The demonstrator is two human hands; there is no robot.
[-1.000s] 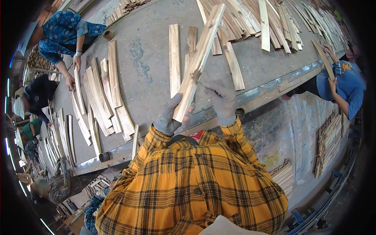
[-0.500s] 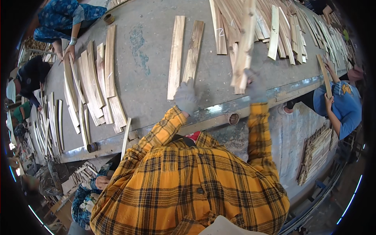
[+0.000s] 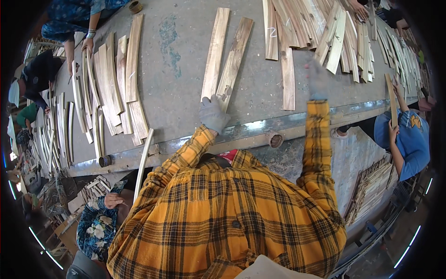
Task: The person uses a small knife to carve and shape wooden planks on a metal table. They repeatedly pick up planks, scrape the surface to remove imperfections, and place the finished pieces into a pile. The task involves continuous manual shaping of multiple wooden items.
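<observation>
Two pale wooden slats lie side by side on the grey table in front of me: a lighter left slat (image 3: 216, 51) and a darker-streaked right slat (image 3: 237, 58). My left hand (image 3: 213, 116), in a grey glove, is at their near ends, its fingers closed round the end of the left one. My right hand (image 3: 318, 79) is smeared by motion over the table, just short of a slat (image 3: 328, 35) on the far-right pile. Its fingers cannot be made out. A single slat (image 3: 288, 79) sticks out toward me, left of that hand.
Slats are heaped at the far right (image 3: 297, 23) and in a left group (image 3: 109, 88). Co-workers handle slats at the far left; one in blue (image 3: 411, 135) holds a slat at right. A small round cup (image 3: 276, 141) hangs at the table's metal edge (image 3: 253, 125).
My right hand has let go of the slat it carried, which now lies on the far-right pile. My left hand has shifted from the right slat to the left slat's near end.
</observation>
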